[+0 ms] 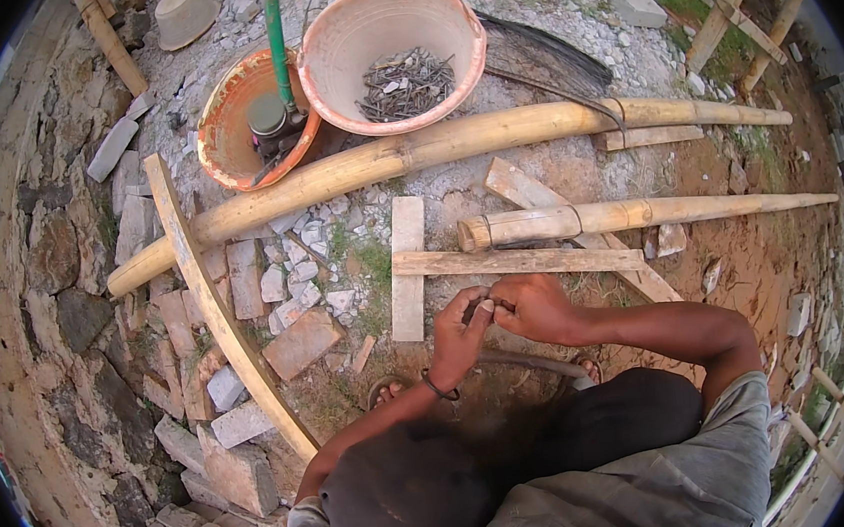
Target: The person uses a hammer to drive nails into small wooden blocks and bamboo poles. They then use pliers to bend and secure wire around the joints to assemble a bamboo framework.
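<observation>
Head view: pinching left hand [456,342] against right hand [541,310], cannot tell around what; at twelve o'clock, nails [407,85] in bucket [341,54], presumably against scattering.

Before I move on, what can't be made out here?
All in the head view:
Anything between the left hand and right hand: hidden by the hands themselves.
Thin dark pieces in the pale bucket: too small to count.
Undersides of dark items inside the orange bucket: hidden by its near side.
Grey shirt: cut off below.
</observation>
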A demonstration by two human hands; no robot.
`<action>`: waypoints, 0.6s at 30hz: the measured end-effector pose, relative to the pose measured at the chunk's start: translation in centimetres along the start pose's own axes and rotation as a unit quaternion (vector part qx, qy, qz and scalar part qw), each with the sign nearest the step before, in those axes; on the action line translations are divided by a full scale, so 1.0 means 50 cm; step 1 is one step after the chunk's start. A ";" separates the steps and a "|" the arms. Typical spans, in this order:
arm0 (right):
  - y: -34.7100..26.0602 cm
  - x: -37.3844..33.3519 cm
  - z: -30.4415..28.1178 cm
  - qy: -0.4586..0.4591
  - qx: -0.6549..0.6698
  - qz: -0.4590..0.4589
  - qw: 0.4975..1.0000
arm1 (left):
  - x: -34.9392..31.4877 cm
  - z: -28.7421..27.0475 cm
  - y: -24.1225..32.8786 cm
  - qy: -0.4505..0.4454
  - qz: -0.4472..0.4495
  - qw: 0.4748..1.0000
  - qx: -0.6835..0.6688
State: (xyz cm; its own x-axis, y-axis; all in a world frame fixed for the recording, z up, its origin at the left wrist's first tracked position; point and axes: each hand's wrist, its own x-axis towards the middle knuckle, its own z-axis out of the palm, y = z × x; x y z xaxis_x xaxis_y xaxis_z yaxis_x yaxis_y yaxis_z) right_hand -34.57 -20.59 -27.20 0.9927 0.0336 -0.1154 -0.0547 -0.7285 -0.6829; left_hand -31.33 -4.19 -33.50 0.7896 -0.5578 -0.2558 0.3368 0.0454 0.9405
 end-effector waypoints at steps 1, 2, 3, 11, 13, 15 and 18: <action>0.004 -0.011 0.006 0.013 0.004 0.001 1.000 | -0.003 0.003 -0.003 0.008 0.015 0.999 0.044; 0.009 -0.022 0.014 0.026 0.007 0.000 1.000 | -0.003 0.003 -0.007 0.017 0.034 0.995 0.087; 0.017 -0.032 0.025 0.042 0.012 -0.008 0.999 | 0.000 -0.002 -0.011 0.036 0.035 0.994 0.099; 0.143 -0.200 0.077 -0.211 -0.152 0.035 0.965 | 0.064 -0.181 -0.078 0.135 0.012 0.969 0.207; 0.159 -0.236 0.098 -0.258 -0.196 0.021 0.946 | 0.061 -0.200 -0.099 0.138 0.004 0.961 0.242; 0.168 -0.257 0.123 -0.307 -0.247 0.014 0.919 | 0.057 -0.205 -0.108 0.151 -0.021 0.941 0.301; 0.177 -0.265 0.149 -0.323 -0.271 0.031 0.906 | 0.062 -0.204 -0.102 0.188 0.129 0.870 0.436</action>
State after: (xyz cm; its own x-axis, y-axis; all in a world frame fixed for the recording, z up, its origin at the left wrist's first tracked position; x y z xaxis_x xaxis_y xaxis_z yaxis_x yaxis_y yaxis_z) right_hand -49.00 -22.38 -37.07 0.7101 0.2471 -0.6593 0.1261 -0.9659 -0.2262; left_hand -25.38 2.30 -41.35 0.9483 -0.3048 0.0884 -0.2655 -0.6090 0.7474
